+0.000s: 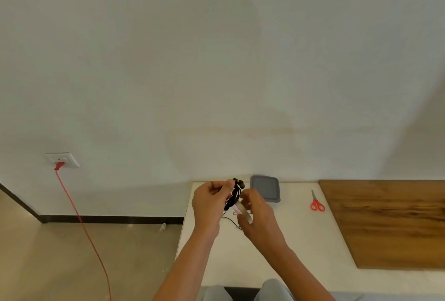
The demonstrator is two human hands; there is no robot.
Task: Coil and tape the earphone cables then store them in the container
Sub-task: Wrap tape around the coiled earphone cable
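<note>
Over the table's [301, 240] far left corner, earphone cable [234, 196]: black coil is hanging off the surface, one loose end trailing down.
Left hand [209, 202]: grip is pinching the coil's top.
Right hand [258, 216]: grip is pinching pale tape [243, 212] at the coil's lower end.
Writing: pink marks on the tape are blurring, unreadable.
Container [265, 188]: grey, lidded, sitting at the far edge.
Scissors [316, 202]: red, lying between container and wooden board [385, 223].
Open room: white surface is showing along the near edge.
</note>
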